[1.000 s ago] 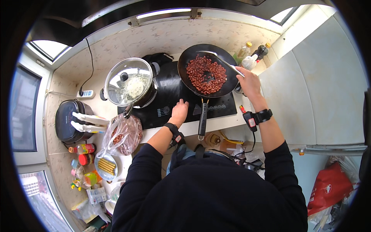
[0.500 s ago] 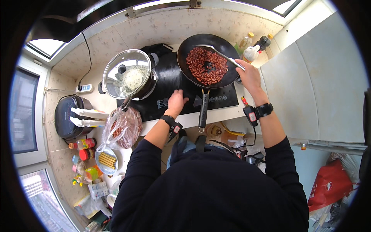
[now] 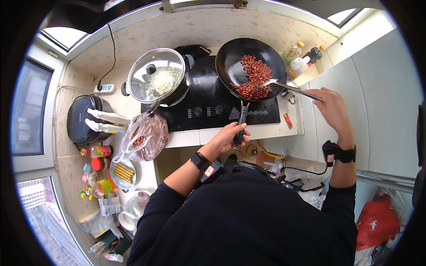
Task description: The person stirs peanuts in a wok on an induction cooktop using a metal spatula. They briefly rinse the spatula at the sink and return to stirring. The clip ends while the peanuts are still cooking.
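Note:
A black wok (image 3: 228, 62) sits on the right of the dark cooktop (image 3: 202, 82), with red-skinned peanuts (image 3: 257, 71) gathered in its middle and right side. My left hand (image 3: 228, 136) is closed round the wok's black handle (image 3: 242, 116), which points toward me. In my right hand (image 3: 333, 108) is the long handle of a metal spatula (image 3: 288, 87). Its blade dips among the peanuts at the wok's near right side, partly covered by them.
Left of the wok stands a glass-lidded pot (image 3: 159, 84). Nearer are a plastic bag of peanuts (image 3: 146, 137) and a plate (image 3: 132, 181) with yellow sticks. Bottles (image 3: 295, 51) stand behind the wok's right; a red lighter (image 3: 288, 121) lies on the counter edge.
My left hand has moved from the cooktop panel to the wok handle and gripped it. My right hand has drawn right and nearer, bringing the spatula blade to the near side; the peanuts have shifted.

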`<state>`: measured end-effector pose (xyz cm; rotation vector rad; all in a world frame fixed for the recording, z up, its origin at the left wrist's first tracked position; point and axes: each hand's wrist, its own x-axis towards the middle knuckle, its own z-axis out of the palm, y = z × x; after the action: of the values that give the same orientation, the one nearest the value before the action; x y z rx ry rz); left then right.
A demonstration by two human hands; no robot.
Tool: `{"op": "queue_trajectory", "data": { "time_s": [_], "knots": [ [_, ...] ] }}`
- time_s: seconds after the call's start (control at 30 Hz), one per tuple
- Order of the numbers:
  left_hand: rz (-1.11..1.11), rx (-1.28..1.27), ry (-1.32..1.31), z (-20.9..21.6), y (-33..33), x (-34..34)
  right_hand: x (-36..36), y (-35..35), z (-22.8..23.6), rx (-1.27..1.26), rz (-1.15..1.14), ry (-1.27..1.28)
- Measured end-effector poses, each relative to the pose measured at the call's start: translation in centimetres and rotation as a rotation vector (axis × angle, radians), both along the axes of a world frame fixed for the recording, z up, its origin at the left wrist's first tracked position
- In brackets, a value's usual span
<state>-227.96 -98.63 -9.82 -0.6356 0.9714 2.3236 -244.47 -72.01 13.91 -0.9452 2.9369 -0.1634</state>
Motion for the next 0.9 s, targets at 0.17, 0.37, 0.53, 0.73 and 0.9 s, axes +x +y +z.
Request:
{"op": "queue_trajectory", "data": {
  "time_s": [0.17,0.37,0.53,0.73,0.9],
  "knots": [
    [-0.01,0.027,0.004,-0.6,0.5,0.0,-2.3,-1.1,-3.0,-0.041,0.069,0.095],
    [0.024,0.046,0.031,-1.1,0.8,0.2,-6.6,-5.7,-11.6,-0.269,-0.172,0.212],
    [0.016,0.062,0.025,-1.0,0.8,0.2,-4.4,-6.7,-11.0,-0.234,-0.042,0.035],
    [0.011,0.07,0.019,-1.1,0.6,0.1,-0.3,-1.2,-0.2,-0.02,0.077,0.008],
    [-0.001,0.06,0.032,-1.2,0.7,0.0,-1.0,-0.3,0.3,0.014,0.092,-0.01]
  ]
}}
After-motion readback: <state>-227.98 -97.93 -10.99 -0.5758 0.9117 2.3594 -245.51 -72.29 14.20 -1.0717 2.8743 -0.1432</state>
